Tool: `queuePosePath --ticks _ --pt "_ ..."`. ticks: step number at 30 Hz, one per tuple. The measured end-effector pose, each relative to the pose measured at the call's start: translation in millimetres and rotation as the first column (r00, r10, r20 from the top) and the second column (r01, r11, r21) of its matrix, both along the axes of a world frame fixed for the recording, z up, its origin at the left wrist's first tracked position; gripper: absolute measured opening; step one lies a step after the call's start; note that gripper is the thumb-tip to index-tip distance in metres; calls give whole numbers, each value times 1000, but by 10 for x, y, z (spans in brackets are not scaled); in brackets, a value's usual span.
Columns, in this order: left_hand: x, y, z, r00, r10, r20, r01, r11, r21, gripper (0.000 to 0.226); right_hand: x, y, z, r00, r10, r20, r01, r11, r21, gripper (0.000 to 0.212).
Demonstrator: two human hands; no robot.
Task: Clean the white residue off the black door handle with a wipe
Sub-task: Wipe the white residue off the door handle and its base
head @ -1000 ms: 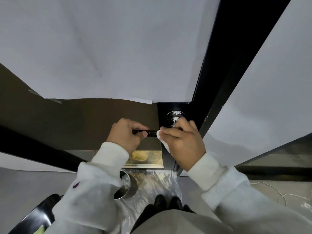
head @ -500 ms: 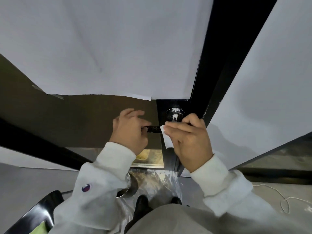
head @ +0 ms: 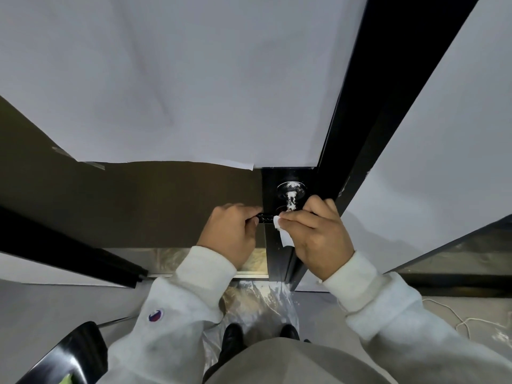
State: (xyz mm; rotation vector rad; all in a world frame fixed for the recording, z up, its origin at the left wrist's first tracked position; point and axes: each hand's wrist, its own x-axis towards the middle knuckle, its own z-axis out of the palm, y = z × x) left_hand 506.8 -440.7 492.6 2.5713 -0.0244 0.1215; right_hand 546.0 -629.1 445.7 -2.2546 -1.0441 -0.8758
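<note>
The black door handle (head: 265, 217) is gripped at its left end by the left hand (head: 230, 234), fingers curled round the lever. A white wipe (head: 282, 231) is pinched against the lever by the right hand (head: 315, 232) – its loose tail hangs below the fingers. White residue (head: 291, 202) is seen on the neck and rose beyond, on the black door stile (head: 273, 245). Plastic sheeting (head: 257, 303) is spread on the floor near the shoes.
</note>
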Motion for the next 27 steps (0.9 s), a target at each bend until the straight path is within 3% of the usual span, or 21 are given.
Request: queuePosePath --ticks 5,10,14,17,19,22,24,27 --pt "4 -18 -30 1000 27 14 -27 999 -41 32 -79 -79 130 998 -23 -54 27 997 68 8" --pt "-7 -38 -32 999 45 17 -44 998 -38 31 5 -84 -21 997 -72 -9 71 996 -62 14" --pt "-10 -42 -38 998 55 19 -55 998 -41 31 -55 -156 -139 996 -87 26 87 996 32 10" --pt "-13 -47 -50 998 63 19 -62 997 -36 31 -150 -209 -223 987 -108 -122 130 973 188 10" --pt "-9 -45 -53 997 69 20 -68 997 -34 31 -259 -169 -212 923 -135 -360 265 901 342 14" --pt "0 -48 -46 997 70 22 -70 997 -10 31 -355 70 -71 619 67 -783 570 648 506 20" --pt "9 -45 -40 998 64 25 -64 998 -6 31 -370 200 -1 478 193 -857 689 523 502 23" --pt "3 -53 -18 998 54 32 -54 999 -1 31 -360 312 50 394 354 -848 786 349 510 25"
